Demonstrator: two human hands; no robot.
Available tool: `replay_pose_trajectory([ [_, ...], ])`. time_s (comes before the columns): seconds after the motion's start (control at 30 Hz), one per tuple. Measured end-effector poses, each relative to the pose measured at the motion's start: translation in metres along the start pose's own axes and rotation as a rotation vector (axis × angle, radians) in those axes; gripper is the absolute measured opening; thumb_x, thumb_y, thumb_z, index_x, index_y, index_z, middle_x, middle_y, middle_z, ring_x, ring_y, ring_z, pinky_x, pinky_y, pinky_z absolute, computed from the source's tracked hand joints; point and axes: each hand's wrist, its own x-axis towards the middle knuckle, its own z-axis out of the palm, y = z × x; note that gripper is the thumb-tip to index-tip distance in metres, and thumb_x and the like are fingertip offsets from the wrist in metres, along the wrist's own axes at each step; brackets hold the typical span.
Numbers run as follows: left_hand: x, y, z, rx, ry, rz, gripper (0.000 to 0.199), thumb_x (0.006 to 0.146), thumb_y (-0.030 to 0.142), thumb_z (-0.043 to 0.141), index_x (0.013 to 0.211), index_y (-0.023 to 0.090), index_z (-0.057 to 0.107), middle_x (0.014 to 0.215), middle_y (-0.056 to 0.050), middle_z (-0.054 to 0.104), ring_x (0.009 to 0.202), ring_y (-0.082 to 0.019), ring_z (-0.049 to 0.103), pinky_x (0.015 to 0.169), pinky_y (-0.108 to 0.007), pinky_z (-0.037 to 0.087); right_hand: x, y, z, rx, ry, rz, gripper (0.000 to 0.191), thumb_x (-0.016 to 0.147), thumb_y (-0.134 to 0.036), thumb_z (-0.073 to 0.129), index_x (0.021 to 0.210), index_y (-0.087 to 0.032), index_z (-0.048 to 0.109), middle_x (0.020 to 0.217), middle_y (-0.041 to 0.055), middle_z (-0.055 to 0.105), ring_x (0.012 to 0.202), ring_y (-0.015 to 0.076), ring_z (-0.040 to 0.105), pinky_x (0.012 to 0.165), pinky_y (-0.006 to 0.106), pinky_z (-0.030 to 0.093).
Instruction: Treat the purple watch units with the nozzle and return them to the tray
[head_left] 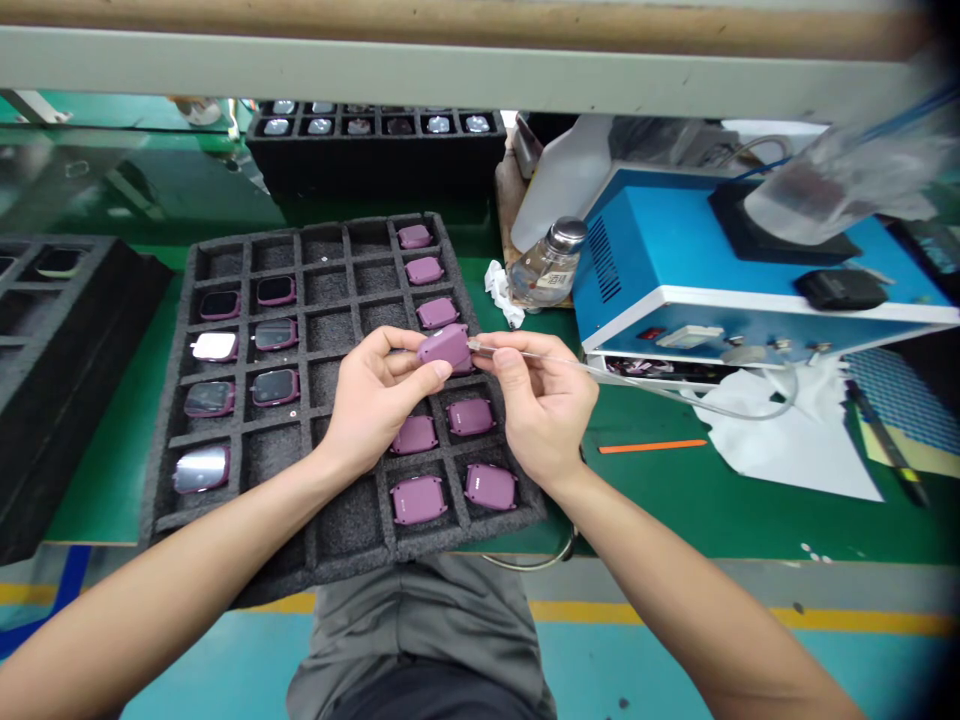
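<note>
My left hand (379, 395) pinches a purple watch case (448, 349) between thumb and fingers, above the right part of a grey foam tray (345, 572). In my right hand (544, 405) is a thin tool with a clear tube (645, 383); its metal tip touches or nearly touches the right side of the case. More purple cases (418, 499) lie in the tray's right columns. Watches with dark or shiny faces (275, 387) sit in its left columns. Several compartments between them hold nothing.
A blue machine (660, 240) stands at the right, with a glass jar (547, 265) and crumpled tissue beside it. White paper (787, 440), a pen and an orange strip (652, 447) lie before it. Black foam trays stand at the left (67, 330) and back (375, 165). A shelf edge (420, 75) crosses overhead.
</note>
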Motion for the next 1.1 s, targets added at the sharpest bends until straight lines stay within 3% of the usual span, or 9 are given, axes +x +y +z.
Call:
replay_pose_trajectory([
  [0.63,0.003,0.004,-0.001,0.085,0.017,0.057,0.034,0.07,0.024,0.089,0.092,0.019,0.064,0.095,-0.004,0.08,0.087,-0.017,0.076,0.087,-0.027,0.06,0.009,0.002,0.003,0.1,-0.034,0.004,0.014,0.095,-0.034,0.065,0.1,-0.022,0.071,0.101,0.0043,0.077,0.092,0.0161,0.075,0.084,0.031,0.065],
  [1.1,0.004,0.008,0.001,0.097,0.042,0.037,0.037,0.067,0.026,0.091,0.092,0.018,0.064,0.09,-0.004,0.078,0.083,-0.016,0.074,0.082,-0.025,0.059,0.01,0.001,0.003,0.073,-0.035,0.028,0.017,0.094,-0.037,0.065,0.099,-0.022,0.071,0.101,0.0049,0.078,0.089,0.0161,0.075,0.082,0.03,0.065],
])
